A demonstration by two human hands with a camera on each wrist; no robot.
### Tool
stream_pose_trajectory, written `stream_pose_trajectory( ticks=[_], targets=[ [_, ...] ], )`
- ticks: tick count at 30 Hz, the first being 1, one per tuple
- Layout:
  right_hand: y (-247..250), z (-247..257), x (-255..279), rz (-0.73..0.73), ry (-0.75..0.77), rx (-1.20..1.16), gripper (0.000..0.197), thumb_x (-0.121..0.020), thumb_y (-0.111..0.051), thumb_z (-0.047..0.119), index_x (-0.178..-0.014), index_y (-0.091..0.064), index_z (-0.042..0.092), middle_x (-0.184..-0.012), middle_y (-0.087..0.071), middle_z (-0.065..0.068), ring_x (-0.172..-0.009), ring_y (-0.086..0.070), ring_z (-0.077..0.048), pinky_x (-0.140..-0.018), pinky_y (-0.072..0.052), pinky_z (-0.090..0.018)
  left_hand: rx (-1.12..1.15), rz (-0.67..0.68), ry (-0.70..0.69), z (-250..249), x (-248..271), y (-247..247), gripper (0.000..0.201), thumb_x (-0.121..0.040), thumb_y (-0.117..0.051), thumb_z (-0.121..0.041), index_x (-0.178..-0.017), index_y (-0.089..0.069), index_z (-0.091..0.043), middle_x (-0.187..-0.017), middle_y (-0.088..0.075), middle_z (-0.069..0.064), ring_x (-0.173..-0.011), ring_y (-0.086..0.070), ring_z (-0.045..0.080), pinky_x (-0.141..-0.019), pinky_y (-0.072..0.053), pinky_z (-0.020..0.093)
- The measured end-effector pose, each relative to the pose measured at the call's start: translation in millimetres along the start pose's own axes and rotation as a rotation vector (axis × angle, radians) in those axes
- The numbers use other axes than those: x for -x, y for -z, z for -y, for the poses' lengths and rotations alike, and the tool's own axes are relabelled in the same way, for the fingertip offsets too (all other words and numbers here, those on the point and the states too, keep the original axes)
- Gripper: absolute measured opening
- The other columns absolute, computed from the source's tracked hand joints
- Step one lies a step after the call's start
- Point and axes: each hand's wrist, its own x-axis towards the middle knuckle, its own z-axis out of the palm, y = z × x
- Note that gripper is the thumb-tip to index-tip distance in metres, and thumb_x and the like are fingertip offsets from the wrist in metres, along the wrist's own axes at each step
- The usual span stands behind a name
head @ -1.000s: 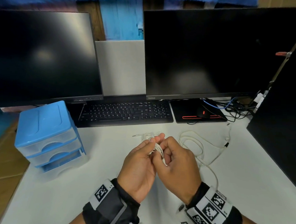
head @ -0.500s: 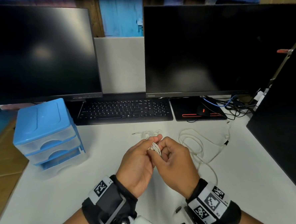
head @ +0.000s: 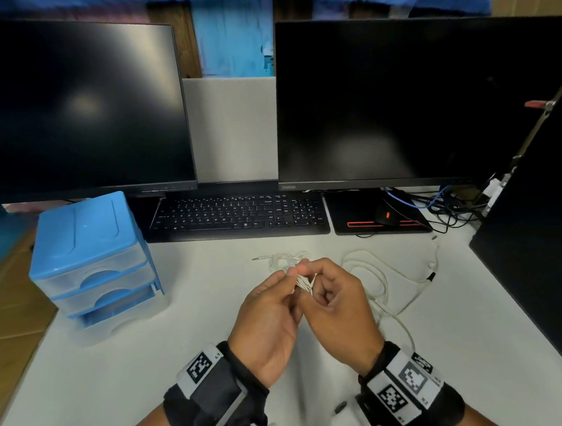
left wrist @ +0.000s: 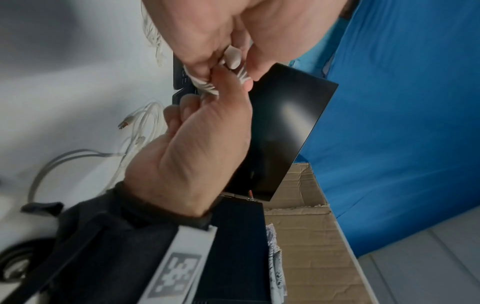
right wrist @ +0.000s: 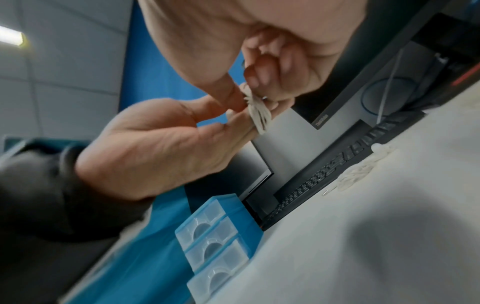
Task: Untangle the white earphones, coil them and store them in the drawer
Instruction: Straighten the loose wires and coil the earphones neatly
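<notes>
Head view: white worktop (head: 124,370); left hand (head: 266,319) and right hand (head: 338,311) meet above its middle, both pinching a small bundle of white earphones (head: 302,282) between thumb and fingertips; the rest of the earphone cord lies loose on the worktop just beyond the fingers, its jack plug (head: 259,258) pointing left. Blue three-drawer unit (head: 91,257) at the left, all drawers pushed in, well apart from the hands. A second white cable (head: 382,282) lies in loops right of the hands. Black keyboard (head: 237,217), mouse (head: 383,213) on a dark pad, two dark monitors behind. Left wrist view: left hand (left wrist: 207,26) at top, right hand (left wrist: 197,144) below, seen from the palm side; several parallel strands of the earphones (left wrist: 207,85) clamped between the two thumbs and fingertips, an earbud-like piece beside them, detail not shown in the head view; a cardboard box (left wrist: 311,236) and blue cloth appear only here. Right wrist view: right hand (right wrist: 272,47) above, left hand (right wrist: 161,148) below, the strand bundle (right wrist: 258,112) fanning out under the pinch; the loose remainder of the cord on the worktop (right wrist: 363,246) near the keyboard (right wrist: 324,174); the drawer unit (right wrist: 215,242) seen front-on with clear drawer fronts.
</notes>
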Motion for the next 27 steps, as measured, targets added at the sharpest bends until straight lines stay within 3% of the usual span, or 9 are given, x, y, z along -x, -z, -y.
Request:
stream_pose_trajectory(
  ticks=[4, 7, 11, 13, 16, 19, 24, 26, 27],
  targets=[
    [2.2, 3.4, -2.3, 0.109, -0.011, -0.082, 0.021, -0.075, -0.078, 0.026, -0.086, -0.061, 0.024, -0.056, -0.04, 0.004, -0.054, -0.037, -0.013, -0.054, -0.037, -0.028, 0.045, 0.005, 0.002, -8.4, -1.5, -0.7, 0.032, -0.098, -0.05, -0.015, -0.124, -0.061, 0.0, -0.127, -0.065, 0.014, -0.118, -0.063, 0.024, -0.107, -0.044, 0.038],
    [-0.2, 2.2, -2.1, 0.022, 0.028, 0.027, 0.016, -0.074, -0.073, 0.032, -0.079, -0.058, 0.03, -0.051, -0.038, 0.012, -0.051, -0.034, -0.008, -0.05, -0.036, -0.027, 0.057, 0.014, 0.015, -3.9, 1.2, -3.0, 0.034, -0.098, -0.05, -0.014, -0.127, -0.059, 0.001, -0.129, -0.064, 0.013, -0.123, -0.06, 0.022, -0.111, -0.04, 0.037],
    [-0.5, 5.1, 4.0, 0.006, 0.12, 0.3, 0.015, -0.077, -0.062, 0.044, -0.084, -0.056, 0.032, -0.051, -0.046, 0.003, -0.047, -0.045, -0.013, -0.05, -0.046, -0.037, 0.054, 0.026, 0.028, -3.2, 2.4, -2.2, 0.031, -0.098, -0.05, -0.015, -0.124, -0.062, -0.001, -0.122, -0.068, 0.011, -0.112, -0.066, 0.019, -0.107, -0.044, 0.036],
    [1.3, 9.4, 3.6, 0.026, 0.127, 0.328, 0.017, -0.076, -0.062, 0.045, -0.085, -0.057, 0.031, -0.051, -0.048, 0.002, -0.048, -0.046, -0.014, -0.051, -0.047, -0.039, 0.069, 0.032, 0.008, -3.8, 3.4, -2.7, 0.031, -0.099, -0.049, -0.013, -0.123, -0.062, 0.001, -0.118, -0.068, 0.011, -0.108, -0.066, 0.02, -0.103, -0.047, 0.035],
    [8.8, 11.3, -3.2, 0.103, 0.064, 0.26, 0.017, -0.074, -0.068, 0.041, -0.082, -0.058, 0.031, -0.05, -0.047, 0.008, -0.047, -0.043, -0.007, -0.054, -0.047, -0.038, 0.069, 0.043, -0.004, -1.3, 6.1, -3.1, 0.032, -0.1, -0.047, -0.011, -0.125, -0.059, 0.004, -0.12, -0.066, 0.018, -0.115, -0.064, 0.026, -0.099, -0.052, 0.033],
    [12.5, 13.5, -3.9, 0.142, 0.036, 0.317, 0.019, -0.073, -0.068, 0.041, -0.083, -0.061, 0.026, -0.05, -0.049, 0.011, -0.048, -0.046, -0.007, -0.055, -0.05, -0.038, 0.046, 0.066, -0.004, 1.2, 8.3, -4.5, 0.035, -0.101, -0.043, -0.014, -0.125, -0.057, 0.007, -0.115, -0.066, 0.021, -0.109, -0.066, 0.027, -0.097, -0.053, 0.033],
    [7.7, 5.6, -3.2, 0.01, 0.095, 0.501, 0.018, -0.082, -0.061, 0.043, -0.089, -0.053, 0.028, -0.054, -0.054, 0.023, -0.045, -0.044, -0.009, -0.049, -0.04, -0.028, 0.062, 0.094, -0.029, 4.1, 17.2, -14.6, 0.049, -0.104, -0.034, -0.034, -0.125, -0.059, 0.003, -0.117, -0.067, 0.017, -0.117, -0.061, 0.026, -0.104, -0.044, 0.038],
    [5.3, 5.0, -1.0, -0.031, 0.157, 0.595, 0.015, -0.087, -0.058, 0.041, -0.097, -0.053, 0.03, -0.045, -0.044, 0.012, -0.045, -0.045, -0.011, -0.048, -0.036, -0.025, 0.066, 0.1, -0.036, 3.9, 18.0, -15.6, 0.05, -0.103, -0.036, -0.035, -0.127, -0.058, 0.002, -0.118, -0.067, 0.016, -0.119, -0.061, 0.024, -0.104, -0.043, 0.036],
    [3.7, 6.1, 0.1, -0.059, 0.202, 0.666, 0.016, -0.087, -0.056, 0.04, -0.099, -0.054, 0.029, -0.047, -0.044, 0.013, -0.045, -0.05, -0.014, -0.047, -0.034, -0.024, 0.06, 0.099, -0.035, 3.5, 17.4, -15.1, 0.049, -0.102, -0.037, -0.035, -0.126, -0.059, 0.002, -0.119, -0.066, 0.015, -0.118, -0.061, 0.023, -0.103, -0.043, 0.035]
  ],
)
